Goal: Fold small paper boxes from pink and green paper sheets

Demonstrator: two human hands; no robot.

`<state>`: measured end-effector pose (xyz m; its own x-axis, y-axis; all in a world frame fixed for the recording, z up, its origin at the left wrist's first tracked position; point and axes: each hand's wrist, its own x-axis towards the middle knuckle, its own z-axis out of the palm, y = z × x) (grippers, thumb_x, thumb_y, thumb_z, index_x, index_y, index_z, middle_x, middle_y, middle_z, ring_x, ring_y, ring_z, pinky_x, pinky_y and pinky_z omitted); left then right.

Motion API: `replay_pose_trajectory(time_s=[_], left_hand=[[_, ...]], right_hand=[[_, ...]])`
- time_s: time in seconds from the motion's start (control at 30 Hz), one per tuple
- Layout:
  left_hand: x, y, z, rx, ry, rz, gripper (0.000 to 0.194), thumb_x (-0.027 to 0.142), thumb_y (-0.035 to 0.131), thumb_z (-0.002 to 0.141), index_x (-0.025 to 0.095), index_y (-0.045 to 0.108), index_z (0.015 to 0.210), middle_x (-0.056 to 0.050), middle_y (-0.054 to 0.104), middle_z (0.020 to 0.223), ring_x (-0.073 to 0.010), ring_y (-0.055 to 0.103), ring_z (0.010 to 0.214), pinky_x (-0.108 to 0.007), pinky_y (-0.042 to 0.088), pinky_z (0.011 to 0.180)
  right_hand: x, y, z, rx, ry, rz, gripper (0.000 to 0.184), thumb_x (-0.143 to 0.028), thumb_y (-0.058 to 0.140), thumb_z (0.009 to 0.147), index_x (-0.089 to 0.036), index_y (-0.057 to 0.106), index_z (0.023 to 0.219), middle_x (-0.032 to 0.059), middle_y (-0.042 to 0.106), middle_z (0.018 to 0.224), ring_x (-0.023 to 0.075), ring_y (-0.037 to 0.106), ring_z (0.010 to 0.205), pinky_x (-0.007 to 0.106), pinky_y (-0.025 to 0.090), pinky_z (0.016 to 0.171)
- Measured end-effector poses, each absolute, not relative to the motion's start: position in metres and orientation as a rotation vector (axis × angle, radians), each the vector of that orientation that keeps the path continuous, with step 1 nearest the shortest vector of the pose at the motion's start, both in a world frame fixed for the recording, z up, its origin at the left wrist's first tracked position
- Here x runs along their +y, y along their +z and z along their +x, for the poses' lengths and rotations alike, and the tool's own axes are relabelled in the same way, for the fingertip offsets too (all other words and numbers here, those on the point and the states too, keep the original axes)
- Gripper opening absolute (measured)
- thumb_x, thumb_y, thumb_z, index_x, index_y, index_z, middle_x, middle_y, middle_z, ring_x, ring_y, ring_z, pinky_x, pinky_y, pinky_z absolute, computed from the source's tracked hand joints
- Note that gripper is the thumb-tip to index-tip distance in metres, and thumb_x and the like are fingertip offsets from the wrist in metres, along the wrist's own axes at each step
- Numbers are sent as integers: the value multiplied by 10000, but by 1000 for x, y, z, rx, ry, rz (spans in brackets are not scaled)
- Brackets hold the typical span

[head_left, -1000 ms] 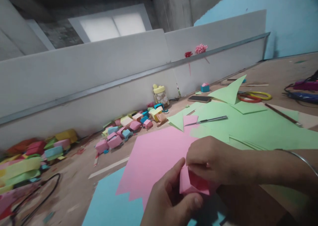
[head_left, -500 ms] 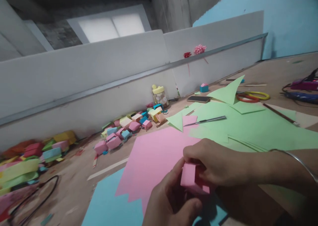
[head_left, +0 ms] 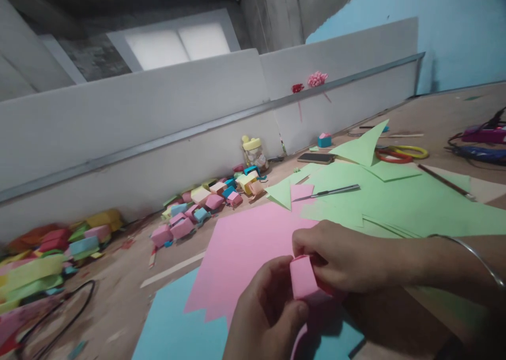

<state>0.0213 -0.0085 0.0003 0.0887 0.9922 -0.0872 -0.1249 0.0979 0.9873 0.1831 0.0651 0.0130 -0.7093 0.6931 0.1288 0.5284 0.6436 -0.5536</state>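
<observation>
Between my two hands is a small folded pink paper box (head_left: 305,279), held above the paper sheets. My left hand (head_left: 264,312) grips its left side, with the thumb on the lower edge and the fingers behind. My right hand (head_left: 336,257) is curled over the box's top and right side, and its fingertips are partly hidden. Under the hands lie a pink sheet (head_left: 245,244) with a stepped edge and a light blue sheet (head_left: 174,318). Beyond them, a craft knife (head_left: 336,190) rests on green paper (head_left: 415,202).
Several small paper boxes (head_left: 213,201) are heaped along the wall, with a larger coloured pile (head_left: 35,270) at left. A yellow-lidded jar (head_left: 255,152), a phone (head_left: 315,158), scissors (head_left: 409,152) and a brown pencil (head_left: 446,182) lie farther back. A black cable (head_left: 93,291) curves at lower left.
The pink box has turned so its opening no longer shows and a closed face is toward me. My left thumb has shifted left, onto the box's lower edge.
</observation>
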Motion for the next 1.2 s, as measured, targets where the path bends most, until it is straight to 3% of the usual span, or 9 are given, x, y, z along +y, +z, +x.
replay_pose_trajectory(time_s=[0.13, 0.23, 0.43, 0.77, 0.87, 0.97, 1.1, 1.2], left_hand=[[-8, -2, 20, 1051, 1106, 1107, 331, 70, 639, 657, 141, 609, 979, -118, 715, 976, -249, 649, 885, -348, 474, 791], [-7, -4, 17, 1082, 1118, 1116, 313, 101, 657, 676, 137, 592, 980, -128, 709, 988, -258, 642, 914, -359, 467, 807], [-7, -5, 15, 1078, 1076, 1106, 288, 105, 644, 670, 112, 563, 946, -151, 703, 953, -260, 645, 853, -373, 471, 758], [-7, -1, 22, 1171, 983, 1207, 327, 100, 630, 618, 123, 567, 938, -116, 709, 886, -221, 634, 796, -326, 455, 706], [-7, -8, 23, 1190, 998, 1232, 417, 181, 643, 617, 127, 529, 1014, -125, 699, 895, -226, 628, 772, -318, 453, 657], [-10, -10, 22, 1255, 965, 1291, 493, 141, 605, 605, 167, 492, 1084, -85, 686, 906, -179, 602, 689, -278, 433, 590], [-14, -5, 19, 1415, 1000, 1578, 410, 93, 560, 613, 218, 563, 1004, -39, 607, 889, -143, 538, 647, -223, 378, 471], [-13, -3, 16, 1456, 1133, 1785, 425, 62, 506, 624, 254, 573, 997, -42, 563, 960, -159, 549, 724, -239, 417, 507]], right_hand=[[63, 13, 181, -2541, 661, -951, 81, -115, 506, 676, -175, 535, 723, -13, 603, 643, 98, 491, 561, 166, 294, 471], [63, 12, 179, -2597, 611, -983, 142, -98, 516, 651, -176, 548, 765, -16, 601, 620, 103, 486, 531, 174, 264, 450], [66, 7, 176, -2740, 303, -867, 59, -139, 511, 664, -165, 564, 662, 13, 606, 617, 124, 450, 524, 220, 250, 489], [67, 14, 179, -2655, 622, -922, 77, -111, 509, 628, -150, 575, 624, -33, 530, 541, 74, 398, 480, 169, 226, 424], [66, 12, 180, -2645, 648, -856, 80, -80, 519, 604, -138, 570, 582, -41, 508, 517, 65, 380, 475, 163, 245, 435], [64, 8, 180, -2596, 680, -779, 104, -60, 513, 598, -134, 582, 576, -47, 502, 510, 60, 393, 481, 152, 269, 457], [63, 7, 177, -2578, 606, -853, 116, -70, 495, 598, -137, 585, 568, -35, 525, 509, 67, 406, 476, 162, 258, 454], [62, 11, 172, -2666, 486, -854, 161, -93, 460, 655, -139, 604, 599, 2, 592, 560, 89, 446, 495, 180, 280, 479]])
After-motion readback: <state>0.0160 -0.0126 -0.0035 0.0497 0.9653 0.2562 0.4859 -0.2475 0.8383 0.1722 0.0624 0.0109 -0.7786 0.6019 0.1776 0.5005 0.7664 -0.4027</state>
